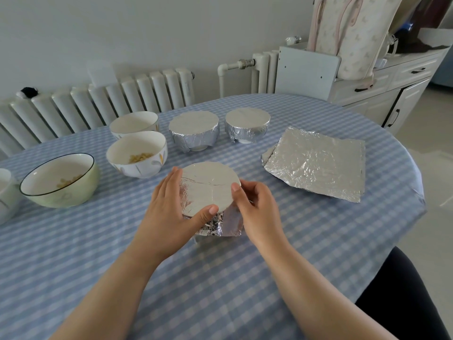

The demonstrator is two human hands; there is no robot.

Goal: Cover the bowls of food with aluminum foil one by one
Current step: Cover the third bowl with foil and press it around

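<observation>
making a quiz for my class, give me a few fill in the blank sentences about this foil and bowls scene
1. Both hands, left hand and right hand, hold a bowl covered with ____.
2. Behind that foil-covered bowl, ____ more bowls are already wrapped, one beside the other.
3. The stack of spare foil sheets lies to the ____ of the hands.
4. The green bowl is still ____.

Missing words: foil; two; right; uncovered

Home dining room — radiator (137, 94), tablecloth (220, 278)
</observation>
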